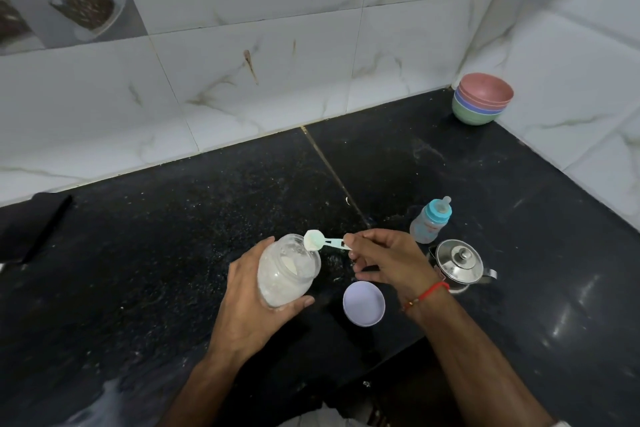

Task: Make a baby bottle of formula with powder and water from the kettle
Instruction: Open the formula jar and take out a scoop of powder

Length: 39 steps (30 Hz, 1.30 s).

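My left hand grips a clear jar of white powder, tilted toward the right with its mouth open. My right hand pinches the handle of a pale green plastic scoop, whose bowl holds white powder at the jar's mouth. The jar's lavender lid lies upside down on the black counter between my wrists. A small baby bottle with a blue collar and teat on stands behind my right hand. A small steel kettle with its lid on sits just right of my right wrist.
A stack of coloured bowls sits in the back right corner against the tiled walls. A dark flat object lies at the counter's left edge. The black counter has white specks of powder. The counter's front edge runs below the lid.
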Each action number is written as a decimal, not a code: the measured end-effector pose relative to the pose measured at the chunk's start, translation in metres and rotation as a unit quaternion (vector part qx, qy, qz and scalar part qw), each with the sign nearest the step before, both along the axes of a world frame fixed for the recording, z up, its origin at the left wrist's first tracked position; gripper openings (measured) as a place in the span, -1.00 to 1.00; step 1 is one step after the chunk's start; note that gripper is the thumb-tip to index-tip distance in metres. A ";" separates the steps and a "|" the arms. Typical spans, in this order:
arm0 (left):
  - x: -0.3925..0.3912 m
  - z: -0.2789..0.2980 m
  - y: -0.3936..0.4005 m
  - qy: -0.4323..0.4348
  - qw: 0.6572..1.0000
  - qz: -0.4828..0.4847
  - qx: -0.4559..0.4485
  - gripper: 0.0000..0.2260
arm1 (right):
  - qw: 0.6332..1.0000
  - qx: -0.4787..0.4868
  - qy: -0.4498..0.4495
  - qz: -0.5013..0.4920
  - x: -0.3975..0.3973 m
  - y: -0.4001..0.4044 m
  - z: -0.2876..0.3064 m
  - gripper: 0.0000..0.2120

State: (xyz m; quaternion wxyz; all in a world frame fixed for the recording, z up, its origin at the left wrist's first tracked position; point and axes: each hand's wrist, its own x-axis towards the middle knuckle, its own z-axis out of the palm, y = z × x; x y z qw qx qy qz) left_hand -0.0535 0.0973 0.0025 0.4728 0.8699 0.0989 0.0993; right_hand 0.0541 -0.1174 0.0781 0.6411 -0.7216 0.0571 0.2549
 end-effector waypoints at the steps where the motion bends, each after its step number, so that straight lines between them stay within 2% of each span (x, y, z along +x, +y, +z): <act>1: -0.002 -0.001 0.003 -0.001 1.000 0.015 -0.006 -0.04 | 1.000 0.005 -0.003 -0.007 0.001 0.001 -0.003 -0.89; 4: -0.009 -0.005 0.014 -0.004 0.999 0.051 -0.018 -0.05 | 0.998 0.011 -0.042 -0.036 0.001 0.009 -0.015 -0.90; 6: -0.016 -0.008 0.020 -0.006 0.998 0.067 -0.019 -0.05 | 0.993 -0.001 -0.106 -0.054 0.001 0.014 -0.026 -0.92; 8: -0.021 -0.010 0.025 -0.002 0.996 0.083 -0.017 -0.05 | 0.978 -0.057 -0.192 -0.056 -0.002 0.018 -0.038 -0.92; 11: -0.027 -0.014 0.032 0.003 0.995 0.099 -0.016 -0.04 | 0.938 -0.130 -0.318 -0.051 -0.008 0.023 -0.057 -0.91; 14: -0.032 -0.017 0.036 0.003 0.994 0.108 -0.014 -0.04 | 0.880 -0.228 -0.414 0.040 -0.015 0.024 -0.087 -0.77; 17: -0.033 -0.015 0.033 0.004 0.994 0.106 -0.017 -0.04 | 0.846 -0.290 -0.435 0.104 -0.020 0.024 -0.117 -0.69; 21: -0.030 -0.012 0.033 0.005 0.995 0.098 -0.022 -0.05 | 0.838 -0.267 -0.467 0.088 -0.020 0.024 -0.115 -0.71; 23: -0.029 -0.013 0.032 0.008 0.995 0.096 -0.021 -0.05 | 0.855 -0.243 -0.452 0.078 -0.018 0.023 -0.108 -0.72; 25: -0.027 -0.012 0.031 0.012 0.995 0.092 -0.021 -0.04 | 0.889 -0.204 -0.407 0.049 -0.017 0.022 -0.103 -0.79; 29: -0.026 -0.010 0.028 0.009 0.997 0.080 -0.021 -0.03 | 0.966 -0.059 -0.249 -0.044 -0.019 0.028 -0.078 -0.94; 31: -0.026 -0.008 0.027 0.006 0.997 0.071 -0.025 -0.04 | 0.976 0.010 -0.206 -0.066 -0.022 0.033 -0.057 -0.95; 33: -0.026 -0.008 0.026 0.009 0.998 0.061 -0.014 -0.03 | 0.977 0.038 -0.206 -0.046 -0.024 0.038 -0.039 -0.95; 36: -0.026 -0.008 0.024 0.011 0.999 0.034 0.021 -0.02 | 0.949 -0.015 -0.310 0.055 -0.030 0.043 -0.026 -0.93; 39: -0.024 -0.004 0.020 0.006 0.999 0.013 0.048 -0.03 | 0.853 -0.165 -0.467 0.164 -0.033 0.049 -0.024 -0.86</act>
